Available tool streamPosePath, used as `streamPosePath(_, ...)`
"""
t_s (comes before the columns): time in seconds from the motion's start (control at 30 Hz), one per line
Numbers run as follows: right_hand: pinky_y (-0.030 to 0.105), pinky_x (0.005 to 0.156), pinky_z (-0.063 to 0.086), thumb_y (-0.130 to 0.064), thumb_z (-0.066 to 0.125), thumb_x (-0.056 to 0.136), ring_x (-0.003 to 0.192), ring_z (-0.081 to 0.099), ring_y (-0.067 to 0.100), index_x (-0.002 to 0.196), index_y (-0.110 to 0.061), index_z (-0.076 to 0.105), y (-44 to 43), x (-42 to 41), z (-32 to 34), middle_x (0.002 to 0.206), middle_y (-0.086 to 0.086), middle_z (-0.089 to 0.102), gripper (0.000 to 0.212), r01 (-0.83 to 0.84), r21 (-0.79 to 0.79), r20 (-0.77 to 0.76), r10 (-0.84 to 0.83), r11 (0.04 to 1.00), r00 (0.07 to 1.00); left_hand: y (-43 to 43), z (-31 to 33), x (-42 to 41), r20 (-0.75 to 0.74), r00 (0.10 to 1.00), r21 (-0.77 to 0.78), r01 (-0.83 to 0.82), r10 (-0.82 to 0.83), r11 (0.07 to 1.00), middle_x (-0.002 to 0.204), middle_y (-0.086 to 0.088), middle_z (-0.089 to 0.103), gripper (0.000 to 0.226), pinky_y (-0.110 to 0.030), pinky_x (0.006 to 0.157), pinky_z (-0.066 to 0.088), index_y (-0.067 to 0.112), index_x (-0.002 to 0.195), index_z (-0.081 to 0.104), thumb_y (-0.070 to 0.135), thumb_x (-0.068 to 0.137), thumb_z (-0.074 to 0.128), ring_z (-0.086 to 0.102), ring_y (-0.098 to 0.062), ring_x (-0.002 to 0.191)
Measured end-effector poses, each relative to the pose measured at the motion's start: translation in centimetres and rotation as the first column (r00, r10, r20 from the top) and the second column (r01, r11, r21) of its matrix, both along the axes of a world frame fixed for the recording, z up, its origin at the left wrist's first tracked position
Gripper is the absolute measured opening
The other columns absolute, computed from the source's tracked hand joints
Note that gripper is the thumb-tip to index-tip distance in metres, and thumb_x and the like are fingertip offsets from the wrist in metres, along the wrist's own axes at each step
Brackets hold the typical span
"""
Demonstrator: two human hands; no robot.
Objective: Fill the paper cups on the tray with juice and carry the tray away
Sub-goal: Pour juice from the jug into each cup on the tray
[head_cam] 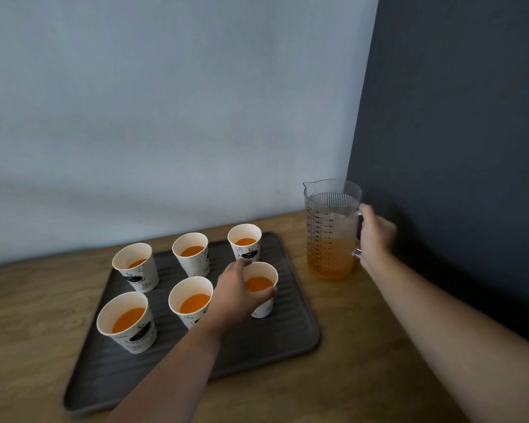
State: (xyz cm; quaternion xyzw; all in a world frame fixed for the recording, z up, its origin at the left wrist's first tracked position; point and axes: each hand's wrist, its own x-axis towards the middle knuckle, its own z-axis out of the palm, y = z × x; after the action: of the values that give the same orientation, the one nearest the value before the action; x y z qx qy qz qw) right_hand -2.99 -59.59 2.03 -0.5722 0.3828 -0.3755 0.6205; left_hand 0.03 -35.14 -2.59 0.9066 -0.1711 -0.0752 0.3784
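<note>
Six white paper cups, each holding orange juice, stand in two rows of three on a dark ribbed tray (pixel 290 340) that lies on a wooden table (pixel 364 361) against a pale wall (pixel 165 102). In the back row are the left cup (pixel 136 267), the middle cup (pixel 191 253) and the right cup (pixel 245 241); in the front row, the near-left cup (pixel 126 320), the near-middle cup (pixel 190 300) and the near-right cup (pixel 261 288). The person's left hand (pixel 234 296) reaches across the tray and wraps the near-right cup, fingers curled round its far side and thumb at its near rim, the cup upright on the tray. Off the tray's right edge, near the corner where the pale wall meets a dark grey wall (pixel 455 117), a clear ribbed measuring pitcher (pixel 330 230) stands upright on the table, juice filling roughly its lower third. The right hand (pixel 376 236) is at the pitcher's handle, fingers bent round it, though motion blur hides how firmly they grip. Several cups carry a black printed emblem.
</note>
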Motion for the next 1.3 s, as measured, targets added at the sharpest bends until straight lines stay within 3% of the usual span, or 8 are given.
streamPosePath(0.47, 0.026, 0.05, 0.031, -0.031, 0.06, 0.086, 0.05, 0.036, 0.012, 0.055, -0.016, 0.043, 0.0, 0.5, -1.9, 0.054, -0.001, 0.04, 0.038, 0.023, 0.05, 0.045, -0.025, 0.998, 0.999, 0.0, -0.2, -0.2, -0.031, 1.0, -0.03, -0.002, 0.001, 1.0, 0.143, 0.001, 0.043, 0.08, -0.035, 0.101, 0.044, 0.025, 0.141, 0.035, 0.042, 0.075, 0.076, 0.044, -0.019, 0.128)
streamPosePath(0.8, 0.024, 0.053, 0.036, -0.036, 0.054, 0.09, 0.061, 0.046, 0.013, 0.066, -0.016, 0.051, -0.2, -0.2, -2.3, 0.065, -0.001, 0.049, 0.031, -0.017, 0.03, -0.021, 0.017, 0.999, 1.0, 0.0, 0.3, -0.7, -0.012, 1.0, -0.008, 0.012, -0.012, 1.0, 0.146, 0.0, 0.039, 0.082, -0.033, 0.102, 0.041, 0.021, 0.145, 0.031, 0.042, 0.078, 0.074, 0.042, -0.019, 0.131)
streamPosePath(0.87, 0.026, 0.061, 0.042, -0.037, 0.053, 0.09, 0.077, 0.054, 0.016, 0.084, -0.015, 0.054, -0.2, -0.4, -2.1, 0.082, 0.001, 0.056, 0.023, 0.0, -0.024, -0.067, -0.002, 1.0, 0.998, 0.1, 0.6, -0.9, 0.006, 1.0, 0.013, 0.018, -0.018, 1.0, 0.148, -0.001, 0.037, 0.083, -0.033, 0.104, 0.04, 0.019, 0.146, 0.03, 0.042, 0.079, 0.073, 0.04, -0.019, 0.132)
streamPosePath(0.93, 0.04, 0.082, 0.047, -0.042, 0.055, 0.087, 0.098, 0.055, 0.023, 0.098, -0.017, 0.052, -0.1, -0.7, -1.6, 0.102, 0.005, 0.058, 0.028, 0.066, -0.123, -0.11, -0.08, 0.99, 0.991, 0.3, 0.9, -1.1, 0.042, 0.999, 0.033, 0.031, -0.032, 0.999, 0.149, -0.002, 0.035, 0.084, -0.032, 0.105, 0.039, 0.017, 0.147, 0.029, 0.042, 0.079, 0.073, 0.04, -0.019, 0.133)
streamPosePath(1.03, 0.047, 0.102, 0.029, -0.042, 0.059, 0.083, 0.119, 0.045, 0.029, 0.105, -0.015, 0.055, 0.6, -1.5, -0.2, 0.12, 0.008, 0.056, 0.035, 0.129, -0.43, -0.139, -0.207, 0.894, 0.968, 0.7, 2.0, -1.5, 0.119, 0.991, 0.045, 0.05, -0.055, 0.998, 0.149, -0.001, 0.033, 0.083, -0.03, 0.108, 0.035, 0.017, 0.146, 0.03, 0.041, 0.079, 0.073, 0.037, -0.018, 0.135)
streamPosePath(1.13, 0.046, 0.096, 0.034, -0.038, 0.06, 0.08, 0.109, 0.049, 0.027, 0.096, -0.014, 0.055, 2.4, -1.7, 1.7, 0.107, 0.006, 0.057, 0.03, 0.096, -0.643, -0.007, -0.131, 0.76, 0.991, 1.4, 3.5, -1.2, 0.173, 0.984, 0.027, 0.045, -0.049, 0.999, 0.147, -0.002, 0.036, 0.079, -0.029, 0.109, 0.031, 0.016, 0.144, 0.034, 0.042, 0.079, 0.07, 0.035, -0.017, 0.136)
streamPosePath(1.2, 0.041, 0.082, 0.044, -0.035, 0.06, 0.079, 0.095, 0.051, 0.024, 0.09, -0.012, 0.053, 4.2, -1.8, 2.9, 0.094, 0.002, 0.054, 0.027, 0.039, -0.716, 0.07, 0.017, 0.697, 0.997, 2.3, 4.7, -1.0, 0.22, 0.975, 0.005, 0.012, -0.013, 1.0, 0.146, -0.003, 0.039, 0.075, -0.029, 0.11, 0.029, 0.014, 0.143, 0.036, 0.039, 0.08, 0.07, 0.036, -0.018, 0.136)
streamPosePath(1.3, 0.031, 0.063, 0.043, -0.02, 0.066, 0.078, 0.072, 0.052, 0.02, 0.08, -0.009, 0.053, 7.0, -1.7, 4.2, 0.077, 0.001, 0.054, 0.017, -0.043, -0.79, 0.084, 0.177, 0.612, 0.981, 4.4, 6.2, -0.6, 0.293, 0.954, -0.03, -0.063, 0.069, 0.998, 0.145, -0.003, 0.041, 0.068, -0.029, 0.108, 0.03, 0.014, 0.14, 0.04, 0.033, 0.082, 0.07, 0.038, -0.018, 0.135)
